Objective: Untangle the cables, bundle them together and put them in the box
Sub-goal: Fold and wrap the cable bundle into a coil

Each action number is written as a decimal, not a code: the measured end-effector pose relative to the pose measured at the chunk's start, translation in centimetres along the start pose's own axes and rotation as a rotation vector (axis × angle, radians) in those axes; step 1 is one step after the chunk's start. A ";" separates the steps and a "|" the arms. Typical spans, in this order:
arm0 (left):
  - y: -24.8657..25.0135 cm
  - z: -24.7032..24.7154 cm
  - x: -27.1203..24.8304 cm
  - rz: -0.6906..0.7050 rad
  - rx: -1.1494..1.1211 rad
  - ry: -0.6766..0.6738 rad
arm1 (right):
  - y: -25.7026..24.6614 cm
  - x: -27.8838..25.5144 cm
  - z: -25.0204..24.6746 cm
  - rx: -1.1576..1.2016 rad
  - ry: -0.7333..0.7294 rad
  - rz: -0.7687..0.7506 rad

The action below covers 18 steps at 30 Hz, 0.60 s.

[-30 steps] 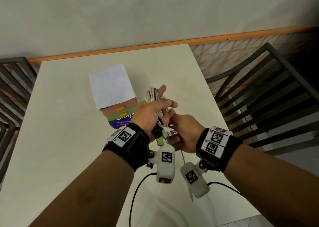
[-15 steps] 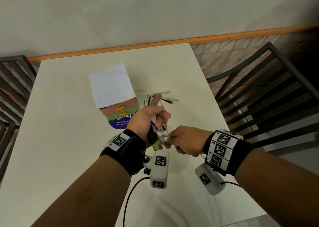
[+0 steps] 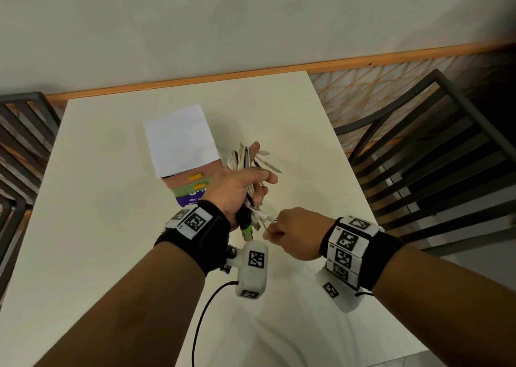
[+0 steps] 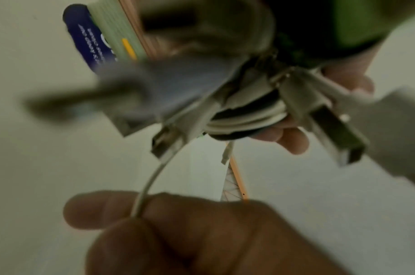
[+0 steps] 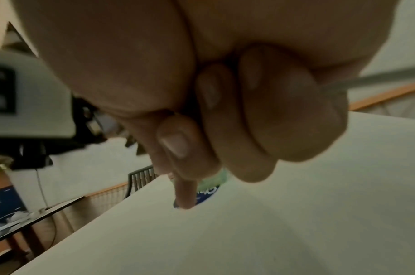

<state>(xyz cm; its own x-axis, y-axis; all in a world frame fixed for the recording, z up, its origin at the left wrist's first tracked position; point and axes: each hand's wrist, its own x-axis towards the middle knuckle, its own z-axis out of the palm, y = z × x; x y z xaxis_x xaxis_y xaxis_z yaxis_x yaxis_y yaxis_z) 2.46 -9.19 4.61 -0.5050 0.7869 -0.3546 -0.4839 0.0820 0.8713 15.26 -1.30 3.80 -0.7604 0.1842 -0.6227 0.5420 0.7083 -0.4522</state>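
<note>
My left hand (image 3: pixel 245 183) grips a bundle of white and dark cables (image 3: pixel 242 158) upright above the table, their loops and plugs sticking out past the fingers. Connector ends, one green (image 3: pixel 247 230), hang below the fist. In the left wrist view the coiled cables (image 4: pixel 246 121) and USB plugs show close up. My right hand (image 3: pixel 290 231), just right of and below the left, pinches one thin white cable (image 4: pixel 150 184) that runs up into the bundle. The same white cable (image 5: pixel 371 79) leaves the right fist in the right wrist view. The box (image 3: pixel 181 143) lies behind the left hand, white flap up.
The white table (image 3: pixel 97 213) stands against a wall with an orange skirting strip. Dark slatted chairs (image 3: pixel 435 154) flank it on the right and on the left. A black wire (image 3: pixel 206 308) hangs from my left wrist camera.
My right hand has drawn away from the bundle to the right and down, pulling the thin white cable out. The left hand has lifted the bundle slightly, and plug ends now stick out.
</note>
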 end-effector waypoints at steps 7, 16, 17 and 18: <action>-1.4 0.2 -0.9 -0.110 0.194 -0.092 | -1.2 -2.2 -3.9 -0.154 0.055 -0.201; -1.1 0.2 -0.4 -0.130 -0.051 0.036 | -0.3 -2.2 -4.2 -0.059 -0.043 -0.200; -1.0 0.1 -0.3 -0.122 -0.062 0.034 | -0.4 -2.1 -4.1 -0.049 -0.035 -0.204; -1.0 0.0 -0.2 -0.116 -0.053 0.010 | -0.5 -2.2 -4.1 -0.035 -0.018 -0.214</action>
<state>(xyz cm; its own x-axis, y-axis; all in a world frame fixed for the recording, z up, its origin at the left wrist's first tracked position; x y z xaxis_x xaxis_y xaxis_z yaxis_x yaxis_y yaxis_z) 3.03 -9.40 3.75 -0.4506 0.7680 -0.4551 -0.5763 0.1391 0.8053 15.20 0.77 8.00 -0.8505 0.0150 -0.5258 0.3556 0.7530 -0.5536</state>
